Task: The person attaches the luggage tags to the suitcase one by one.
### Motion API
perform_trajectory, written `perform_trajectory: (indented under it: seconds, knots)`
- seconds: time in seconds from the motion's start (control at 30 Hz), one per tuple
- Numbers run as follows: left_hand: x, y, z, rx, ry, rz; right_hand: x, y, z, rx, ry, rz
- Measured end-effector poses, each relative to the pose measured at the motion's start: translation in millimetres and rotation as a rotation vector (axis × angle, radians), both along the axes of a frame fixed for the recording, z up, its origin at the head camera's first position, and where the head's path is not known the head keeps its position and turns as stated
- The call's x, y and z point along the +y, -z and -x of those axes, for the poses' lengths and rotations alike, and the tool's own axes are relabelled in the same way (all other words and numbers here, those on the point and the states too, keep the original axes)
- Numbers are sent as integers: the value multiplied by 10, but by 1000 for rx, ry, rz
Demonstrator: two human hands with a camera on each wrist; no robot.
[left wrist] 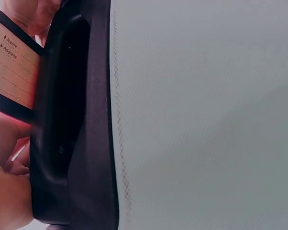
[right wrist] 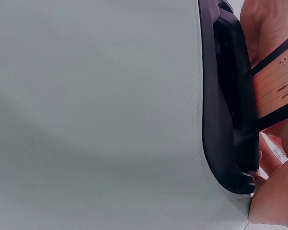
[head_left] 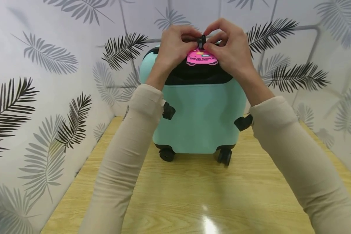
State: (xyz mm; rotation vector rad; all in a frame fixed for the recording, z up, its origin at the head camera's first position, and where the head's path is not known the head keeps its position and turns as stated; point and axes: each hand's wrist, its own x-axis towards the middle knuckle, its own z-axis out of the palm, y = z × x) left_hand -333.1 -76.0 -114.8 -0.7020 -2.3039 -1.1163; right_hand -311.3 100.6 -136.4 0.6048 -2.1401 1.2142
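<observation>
A mint-green suitcase stands upright with its black top handle toward me. Over the handle is a pink luggage tag with a black strap that sticks up in a small loop. My left hand pinches the strap from the left, thumb close to the tag's upper edge. From the right, my right hand pinches the same strap between thumb and index finger. In the left wrist view the underside of the tag shows a card with Name, Address and Tel lines.
The suitcase stands on its black wheels on a wood-grain table. Behind and beside it hangs a pale wall covering printed with grey and black feather-like leaves. Black wrist camera mounts show by both cuffs.
</observation>
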Motion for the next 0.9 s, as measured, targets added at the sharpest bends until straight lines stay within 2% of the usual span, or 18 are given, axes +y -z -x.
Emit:
perform_trajectory:
  seconds: [0.47, 0.9]
  knots:
    - [-21, 0, 17, -16, 11, -19, -39, -58, -14, -40, 111, -118]
    - [-19, 11, 15, -31, 43, -36, -69, -87, -7, -51, 150, -118]
